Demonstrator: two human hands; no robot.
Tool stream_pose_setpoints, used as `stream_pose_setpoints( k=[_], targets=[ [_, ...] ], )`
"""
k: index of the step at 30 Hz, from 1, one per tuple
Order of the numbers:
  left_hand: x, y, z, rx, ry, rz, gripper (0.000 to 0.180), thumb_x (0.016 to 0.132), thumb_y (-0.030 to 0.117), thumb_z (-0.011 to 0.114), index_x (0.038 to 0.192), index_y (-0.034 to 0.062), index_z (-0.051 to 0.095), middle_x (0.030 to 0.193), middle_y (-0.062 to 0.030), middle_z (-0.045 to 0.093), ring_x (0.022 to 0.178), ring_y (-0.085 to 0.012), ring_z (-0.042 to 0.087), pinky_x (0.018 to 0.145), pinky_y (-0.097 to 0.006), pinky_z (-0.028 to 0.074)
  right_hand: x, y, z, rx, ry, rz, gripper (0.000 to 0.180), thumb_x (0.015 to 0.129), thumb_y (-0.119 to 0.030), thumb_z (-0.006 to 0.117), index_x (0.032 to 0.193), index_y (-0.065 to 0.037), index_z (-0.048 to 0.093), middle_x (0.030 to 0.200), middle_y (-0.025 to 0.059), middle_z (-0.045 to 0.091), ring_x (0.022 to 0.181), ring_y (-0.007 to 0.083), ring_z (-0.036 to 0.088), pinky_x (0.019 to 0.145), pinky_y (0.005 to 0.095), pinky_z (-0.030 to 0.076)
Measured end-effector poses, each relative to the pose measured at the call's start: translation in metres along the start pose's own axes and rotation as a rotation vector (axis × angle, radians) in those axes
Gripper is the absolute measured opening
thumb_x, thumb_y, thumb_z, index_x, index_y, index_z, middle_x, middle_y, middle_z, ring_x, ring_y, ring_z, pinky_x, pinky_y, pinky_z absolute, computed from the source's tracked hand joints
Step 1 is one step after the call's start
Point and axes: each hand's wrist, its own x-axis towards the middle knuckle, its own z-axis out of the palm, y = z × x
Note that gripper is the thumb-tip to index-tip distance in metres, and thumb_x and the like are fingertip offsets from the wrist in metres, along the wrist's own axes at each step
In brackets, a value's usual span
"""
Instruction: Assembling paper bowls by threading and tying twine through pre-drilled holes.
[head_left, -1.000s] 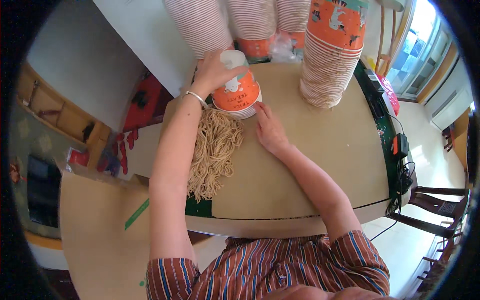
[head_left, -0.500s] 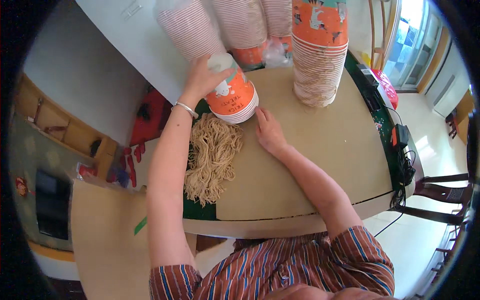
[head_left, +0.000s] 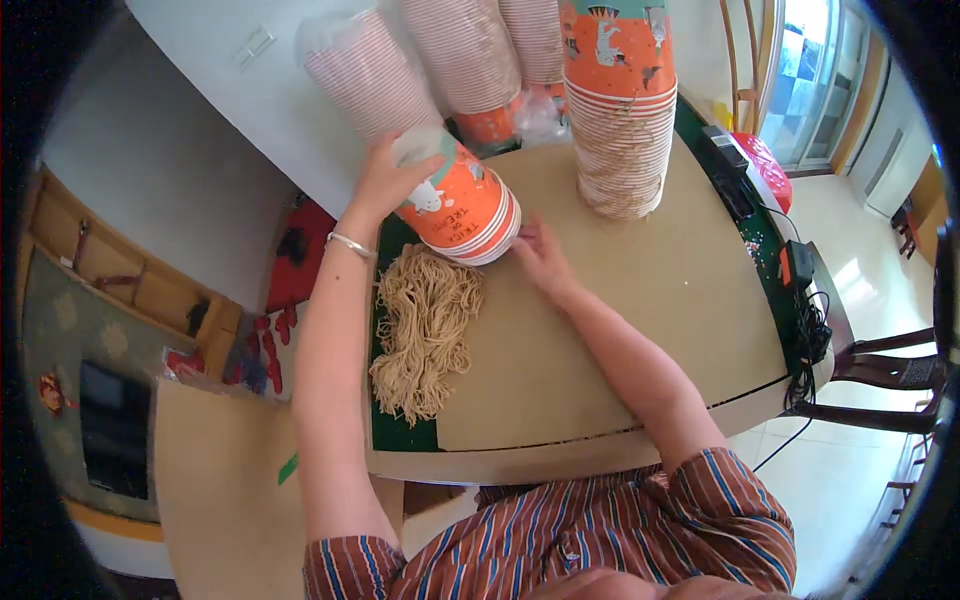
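Note:
A short stack of nested orange paper buckets (head_left: 463,208) is tipped on the table, rims toward me and to the right. My left hand (head_left: 391,183) wraps round the pale base end, thumb across the printed side. At the rims, the fingers of my right hand (head_left: 542,257) are bent against the right edge; their tips are partly hidden. Orange strips show between some of the white rims. Just below the stack lies a loose bundle of tan cord (head_left: 427,332), touched by neither hand.
A tall stack of similar buckets with twine round its sides (head_left: 622,150) stands at the back right. Plastic-wrapped stacks (head_left: 462,60) lean along the wall. Black cables and a power adapter (head_left: 797,266) lie along the table's right edge, beside a dark wooden chair (head_left: 880,375).
The short stack has tilted further, its rims swinging up a little, and an orange gap has opened between rims. My right fingers have moved from beside the rim to closing on it.

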Motion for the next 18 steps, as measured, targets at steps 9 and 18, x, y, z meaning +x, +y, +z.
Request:
stream_pose_setpoints(
  k=[9, 18],
  targets=[
    [-0.025, -0.015, -0.004, -0.217, 0.147, -0.081, 0.069, 0.077, 0.028, 0.081, 0.128, -0.0065, 0.050, 0.120, -0.0145, 0.058, 0.106, -0.0210, 0.059, 0.092, -0.034, 0.049, 0.013, -0.038, -0.006, 0.801, -0.094, 0.468, 0.049, 0.100, -0.027, 0.057, 0.139, 0.000, 0.042, 0.133, 0.0109, 0.058, 0.117, 0.0216, 0.060, 0.100, 0.0354, 0.049],
    [-0.010, -0.013, -0.010, -0.065, 0.078, -0.006, 0.082, 0.078, 0.038, 0.079, 0.136, -0.0071, 0.044, 0.131, -0.0193, 0.051, 0.122, -0.0251, 0.051, 0.103, -0.037, 0.043, 0.015, -0.040, 0.007, 0.943, -0.077, 0.506, 0.040, 0.098, -0.012, 0.057, 0.133, 0.003, 0.046, 0.133, 0.0141, 0.058, 0.119, 0.0244, 0.059, 0.105, 0.0383, 0.048]
  ],
)
